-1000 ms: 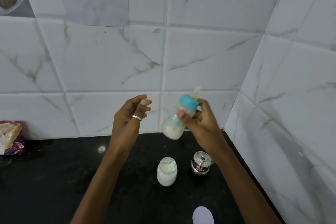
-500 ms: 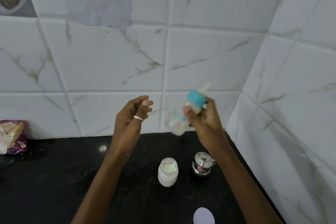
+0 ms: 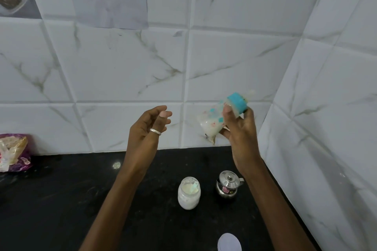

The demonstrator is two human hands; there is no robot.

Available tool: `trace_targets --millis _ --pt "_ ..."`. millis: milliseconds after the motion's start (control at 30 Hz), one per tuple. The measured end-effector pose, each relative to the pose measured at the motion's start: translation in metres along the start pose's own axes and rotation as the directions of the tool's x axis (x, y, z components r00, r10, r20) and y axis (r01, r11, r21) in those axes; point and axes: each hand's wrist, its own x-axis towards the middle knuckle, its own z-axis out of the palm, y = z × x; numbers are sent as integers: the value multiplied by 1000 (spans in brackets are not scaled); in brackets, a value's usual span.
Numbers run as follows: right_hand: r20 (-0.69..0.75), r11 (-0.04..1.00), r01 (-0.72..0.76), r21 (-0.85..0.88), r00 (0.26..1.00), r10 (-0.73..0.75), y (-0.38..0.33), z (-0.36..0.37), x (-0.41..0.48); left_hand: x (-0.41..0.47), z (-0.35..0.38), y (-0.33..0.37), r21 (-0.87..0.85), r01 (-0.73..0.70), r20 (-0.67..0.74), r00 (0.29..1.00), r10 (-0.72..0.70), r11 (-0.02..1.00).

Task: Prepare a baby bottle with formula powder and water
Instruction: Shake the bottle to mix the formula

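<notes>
The right hand (image 3: 241, 134) is clenched round the baby bottle (image 3: 219, 117), tilted with its blue collar uppermost, above the tabletop (image 3: 61, 199) near the back right corner, probably to mix powder and water; the left hand (image 3: 145, 130) hangs released, empty; below, an open powder jar (image 3: 189, 192) and steel pot (image 3: 228, 186) stand apart, leaving free room leftward.

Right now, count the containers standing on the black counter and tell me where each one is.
2. The open white jar stands near the middle of the counter, and the small steel pot with its lid on stands just right of it. The baby bottle is held in the air.
</notes>
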Motion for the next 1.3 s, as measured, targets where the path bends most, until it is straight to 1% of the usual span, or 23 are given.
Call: trace_targets --millis 67,133,167,200,267,300,367,433,467,567,600,633,733,767,867,900,933,1000,1033,1067,1133,1167,1300 --pt "68 994 8 -106 998 0 5 1 -2 0 -1 0 0 3 -6 1000 -3 1000" --pt "191 970 -30 -240 978 77 11 2 -10 1 -1 0 3 1 -14 1000 -1 1000" --pt "194 973 -28 -229 978 74 12 1 -11 1 -1 0 4 0 -14 1000 0 1000" --pt "153 987 -25 -159 987 50 9 0 -10 1 -1 0 2 0 -13 1000 0 1000" --pt "19 999 4 35 1000 -5 1 0 -6 0 -3 0 -1 -1 -13 1000 1 1000" --pt "-26 997 27 71 999 -25 0 0 -5 0 -4 0 0 -3 -14 1000 3 1000" --pt "11 999 39 -34 999 -39 6 1 -5 1 -5 1 2 -3 -22 1000 3 1000" --pt "147 979 -14 -201 988 44 11 3 -12 1 -3 1 0 -5 -26 1000 5 1000" --pt "156 976 -18 -215 986 53 12 3 -12 0 -3 1 0 -6 -23 1000 6 1000" --pt "4 1000 -8 24 1000 7 4 1 -7 -2 -3 1 2 -5 -9 1000 5 1000" --pt "-27 999 11 53 1000 -9 3 1 -6 -2 -4 1 6 -5 -8 1000 5 1000" --pt "-14 999 20 29 1000 -20 5 2 -6 -3 -4 1 8 -3 -10 1000 3 1000" --pt "182 979 -33 -202 981 71 11 5 -14 -3 -3 0 7 5 -16 1000 -5 1000" --pt "191 979 -29 -204 979 68 12 4 -14 -3 -3 0 5 5 -13 1000 -5 1000" --pt "-11 998 -17 57 1000 17 7 3 -10 -6 -3 -1 -5 2 -6 1000 -2 1000" --pt "-47 997 -6 75 999 10 7 5 -11 -7 -4 -1 -5 3 -7 1000 -3 1000" --pt "-28 999 -21 36 999 22 8 6 -13 -8 -5 0 -4 6 -9 1000 -6 1000" --pt "101 986 -56 -154 992 73 13 7 -18 -8 -5 -1 -3 10 -14 1000 -10 1000" --pt "137 982 -51 -181 988 76 13 7 -20 -8 -6 -1 -4 11 -15 1000 -11 1000" --pt "118 988 -48 -148 991 66 13 5 -18 -8 -6 -1 -5 12 -14 1000 -12 1000" --pt "0 999 -33 15 999 33 8 4 -14 -9 -6 -2 -8 13 -10 1000 -13 1000" --pt "-26 999 -18 28 999 19 8 5 -14 -10 -7 -2 -7 14 -10 1000 -14 1000" --pt "163 971 -37 -238 984 78 11 9 -21 -9 -9 -3 0 16 -13 1000 -16 1000"
